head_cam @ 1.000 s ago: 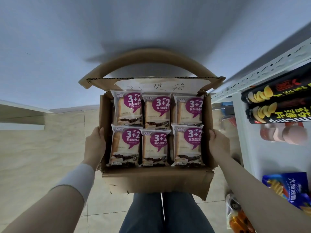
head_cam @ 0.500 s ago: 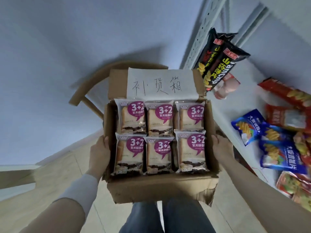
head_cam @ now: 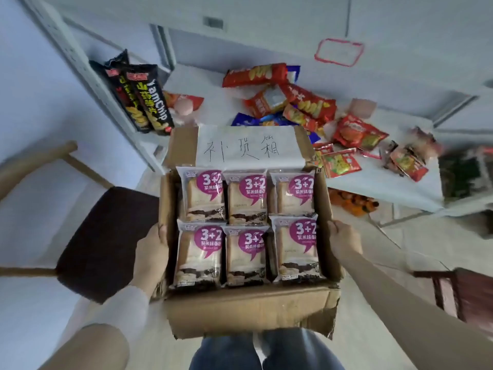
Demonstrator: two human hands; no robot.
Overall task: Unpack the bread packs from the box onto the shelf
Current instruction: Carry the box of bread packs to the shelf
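Note:
I hold an open cardboard box (head_cam: 248, 313) in front of my body, above my legs. Inside it lie several bread packs (head_cam: 246, 222) in two rows, each with a purple "3+2" label. My left hand (head_cam: 150, 255) grips the box's left wall and my right hand (head_cam: 344, 239) grips its right wall. A white paper with handwritten characters (head_cam: 246, 148) is stuck on the far flap. Just beyond the box lies the white shelf (head_cam: 394, 190), strewn with snacks.
Black YamChip packs (head_cam: 144, 102) lean at the shelf's left post. Red and blue snack bags (head_cam: 293, 100) are scattered over the shelf board. A dark-seated wooden chair (head_cam: 106, 244) stands to my left, another chair (head_cam: 464, 292) at the right edge.
My view has swung right and down, so the shelf with its snacks now lies straight ahead of the box. Both hands keep the same hold on the box.

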